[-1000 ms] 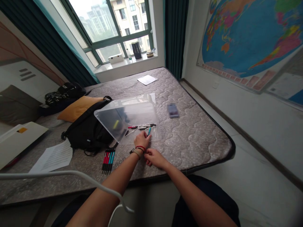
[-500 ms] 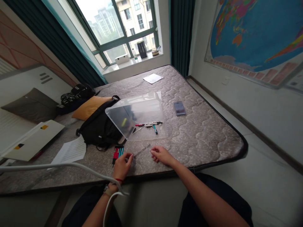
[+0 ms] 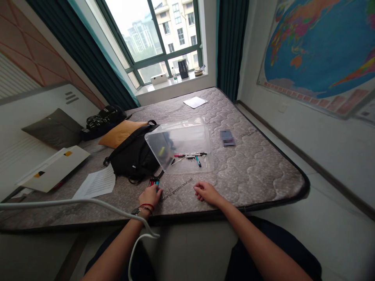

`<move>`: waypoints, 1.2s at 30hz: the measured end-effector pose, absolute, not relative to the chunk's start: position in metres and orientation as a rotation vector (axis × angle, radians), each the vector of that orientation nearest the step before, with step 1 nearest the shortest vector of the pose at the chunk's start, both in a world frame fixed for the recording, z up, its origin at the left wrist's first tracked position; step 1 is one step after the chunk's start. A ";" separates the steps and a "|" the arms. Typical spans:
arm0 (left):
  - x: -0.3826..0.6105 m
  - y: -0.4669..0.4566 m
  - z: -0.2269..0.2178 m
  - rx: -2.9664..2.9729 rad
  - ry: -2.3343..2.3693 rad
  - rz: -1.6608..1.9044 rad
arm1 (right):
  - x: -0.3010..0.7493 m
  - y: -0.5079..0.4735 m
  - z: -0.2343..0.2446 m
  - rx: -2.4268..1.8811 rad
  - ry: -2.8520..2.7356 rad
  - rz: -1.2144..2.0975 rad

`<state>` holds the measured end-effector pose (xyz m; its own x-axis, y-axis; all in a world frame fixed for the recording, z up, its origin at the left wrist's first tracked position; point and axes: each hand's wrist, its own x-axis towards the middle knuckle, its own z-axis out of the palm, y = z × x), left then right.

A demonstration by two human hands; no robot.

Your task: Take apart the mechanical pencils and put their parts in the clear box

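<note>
My left hand (image 3: pixel 150 195) lies over a small row of red, black and teal pens (image 3: pixel 154 182) at the mattress's near side. Its fingers are closed round their lower part, and only the upper ends show beyond the knuckles. To the right, my right hand (image 3: pixel 205 192) rests on the mattress with its fingers loosely curled and nothing visible in them. Beyond both hands, a clear plastic box (image 3: pixel 184 134) lies on its side with its opening toward me. Inside it are several loose pens (image 3: pixel 193 155), one of them teal.
A black backpack (image 3: pixel 134 162) leans beside the box, near an orange pillow (image 3: pixel 121 132). Printed sheets (image 3: pixel 98 182) lie left of it. A blurred dark rectangular object (image 3: pixel 227 138) and white paper (image 3: pixel 195 102) are on the mattress (image 3: pixel 258 175). A white cable (image 3: pixel 108 203) crosses the lower left.
My left hand has moved from beside the row of pens onto it, covering most of them. My right hand stays in place on the mattress. The view has shifted slightly.
</note>
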<state>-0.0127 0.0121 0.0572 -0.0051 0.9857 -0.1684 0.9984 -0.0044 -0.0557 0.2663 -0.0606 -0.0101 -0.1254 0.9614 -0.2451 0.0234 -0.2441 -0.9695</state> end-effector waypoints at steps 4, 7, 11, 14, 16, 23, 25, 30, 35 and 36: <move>-0.011 0.016 0.056 2.140 2.205 -0.156 | 0.266 -0.064 -0.007 -1.381 -1.235 1.453; -0.014 0.018 0.056 2.105 2.209 -0.133 | 0.267 -0.063 -0.008 -1.392 -1.268 1.440; -0.013 0.022 0.055 2.106 2.182 -0.168 | 0.267 -0.061 -0.010 -1.402 -1.303 1.425; -0.004 0.020 0.055 2.172 2.094 -0.142 | 0.268 -0.060 -0.012 -1.411 -1.328 1.401; 0.007 0.014 0.057 2.301 1.933 -0.065 | 0.268 -0.059 -0.012 -1.424 -1.355 1.384; 0.062 -0.023 0.073 2.582 1.249 0.171 | 0.271 -0.057 -0.008 -1.374 -1.315 1.368; 0.070 -0.028 0.073 2.586 1.158 0.192 | 0.272 -0.057 -0.007 -1.375 -1.316 1.353; 0.074 -0.033 0.062 2.495 1.068 0.279 | 0.272 -0.056 -0.010 -1.428 -1.320 1.358; 0.077 -0.042 0.054 2.480 1.210 0.301 | 0.268 -0.057 -0.010 -1.330 -1.295 1.440; 0.078 -0.044 0.054 2.481 1.259 0.300 | 0.268 -0.057 -0.008 -1.311 -1.287 1.450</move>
